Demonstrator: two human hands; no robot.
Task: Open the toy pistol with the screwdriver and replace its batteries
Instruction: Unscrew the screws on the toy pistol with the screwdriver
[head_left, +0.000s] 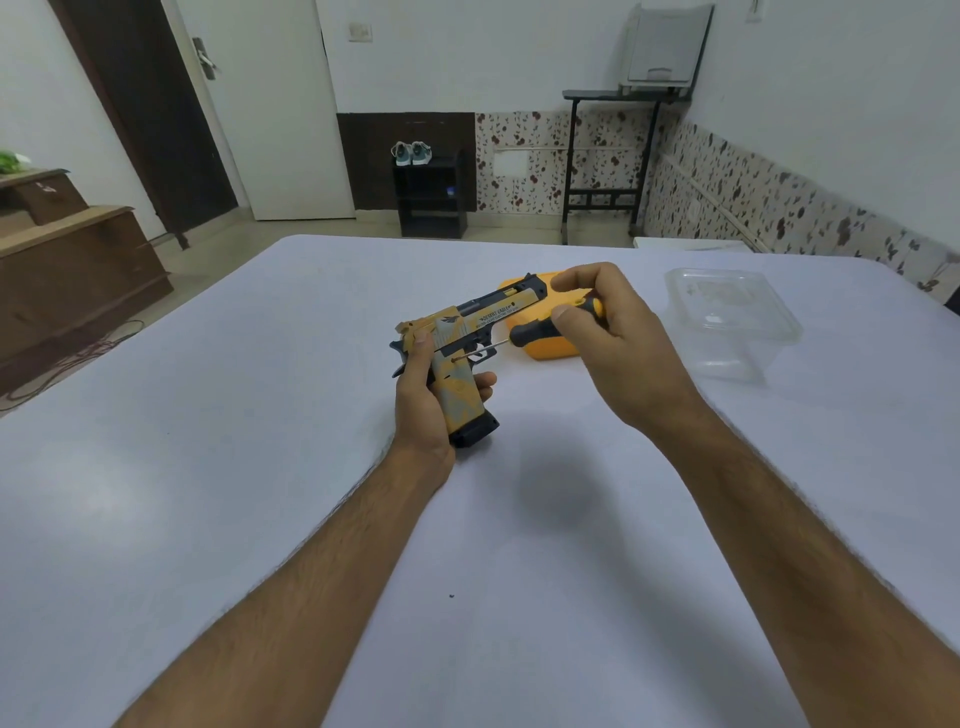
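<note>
A yellow, grey and black toy pistol (470, 332) is held above the white table (260, 415), barrel pointing away and to the right. My left hand (423, 400) grips its handle from the left, thumb on the rear of the slide. My right hand (602, 332) holds a screwdriver (540, 328) with a black and yellow handle between thumb and fingers. Its thin metal shaft runs down to the left, and the tip touches the pistol's side at the top of the grip, close to the trigger guard.
A yellow box (553, 343) lies on the table right behind the pistol and screwdriver. A clear plastic container (732, 322) stands to the right. A tiny dark speck (451, 596) lies on the near part of the table.
</note>
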